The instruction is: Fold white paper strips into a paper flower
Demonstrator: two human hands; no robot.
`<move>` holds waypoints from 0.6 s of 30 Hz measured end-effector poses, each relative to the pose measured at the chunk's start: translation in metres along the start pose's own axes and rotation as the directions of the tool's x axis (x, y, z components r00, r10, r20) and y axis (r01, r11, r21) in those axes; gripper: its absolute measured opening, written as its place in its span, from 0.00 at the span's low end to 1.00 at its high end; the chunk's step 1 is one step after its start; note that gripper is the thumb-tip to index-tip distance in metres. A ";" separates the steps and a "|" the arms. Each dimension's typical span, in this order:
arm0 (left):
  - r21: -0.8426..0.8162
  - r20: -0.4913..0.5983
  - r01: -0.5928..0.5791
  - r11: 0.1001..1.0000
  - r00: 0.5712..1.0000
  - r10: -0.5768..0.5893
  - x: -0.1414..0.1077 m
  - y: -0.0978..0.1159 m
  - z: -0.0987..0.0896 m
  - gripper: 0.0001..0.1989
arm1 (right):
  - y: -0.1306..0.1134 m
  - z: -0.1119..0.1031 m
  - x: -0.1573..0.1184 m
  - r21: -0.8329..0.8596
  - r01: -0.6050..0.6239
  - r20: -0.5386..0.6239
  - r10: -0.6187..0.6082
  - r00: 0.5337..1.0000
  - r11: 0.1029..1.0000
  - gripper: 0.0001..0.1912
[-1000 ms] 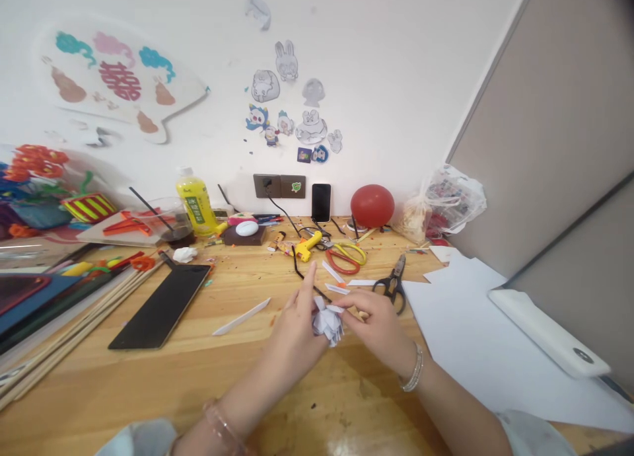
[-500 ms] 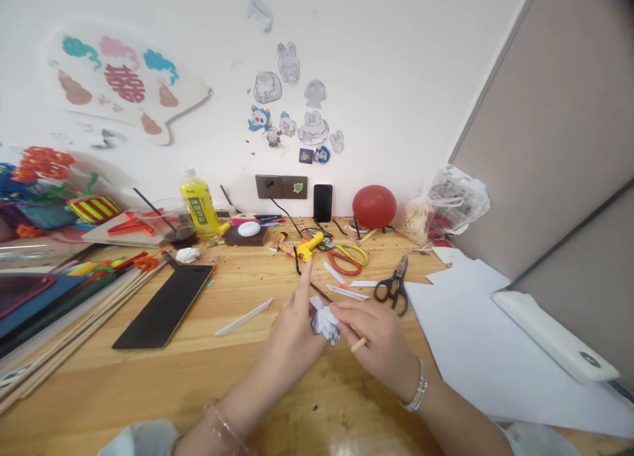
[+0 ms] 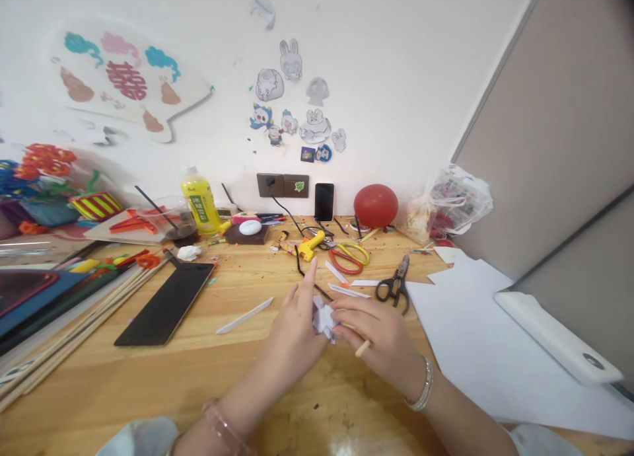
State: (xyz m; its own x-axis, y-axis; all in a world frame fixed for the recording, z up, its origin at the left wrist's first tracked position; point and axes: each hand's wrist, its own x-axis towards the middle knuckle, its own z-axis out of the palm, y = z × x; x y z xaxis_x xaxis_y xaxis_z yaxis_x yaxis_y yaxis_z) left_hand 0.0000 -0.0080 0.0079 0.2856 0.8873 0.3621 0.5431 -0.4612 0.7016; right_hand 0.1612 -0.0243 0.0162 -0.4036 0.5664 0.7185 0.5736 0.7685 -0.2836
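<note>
From my end I see the left grip clasped around the white paper piece, its index finger raised, while the right grip has its fingertips on the near side of that same paper and a pale stick tucked in its palm. The paper sits between the 2 hands, raised over the surface in the middle of my view. I judge the step in hand to be shaping or settling the folded leaves; the next move, to my mind, calls for a steady left hold and a light touch from the right — pressing hard could crush the folds. A black wire comes down close to the paper, but I can't tell whether it joins it. Just beyond lie loose paper strips, the black-handled scissors and a yellow glue gun. Farther out come the containers: a clear cup with dark liquid in the bottom and a black straw leaning in it, and beside it an upright capped bottle holding what looks like a yellow drink. At far left a bluish pot bears orange flowers. Right of the red balloon I count 2 see-through bags — the tied bag holds something pale, the larger bag small coloured bits too blurred to name.
</note>
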 end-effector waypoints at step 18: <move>0.104 -0.032 -0.030 0.994 0.999 0.034 0.000 0.006 -0.002 0.44 | -0.005 0.010 -0.009 -0.441 0.248 -0.010 -0.281 0.960 0.863 0.07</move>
State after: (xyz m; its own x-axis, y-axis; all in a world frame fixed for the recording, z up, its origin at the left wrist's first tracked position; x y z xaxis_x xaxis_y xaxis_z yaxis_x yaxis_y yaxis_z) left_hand 0.0018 -0.0104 0.0133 0.2781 0.8709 0.4053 0.6138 -0.4857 0.6224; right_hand 0.1548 -0.0306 0.0052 -0.5411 0.3244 0.7759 0.7089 0.6723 0.2133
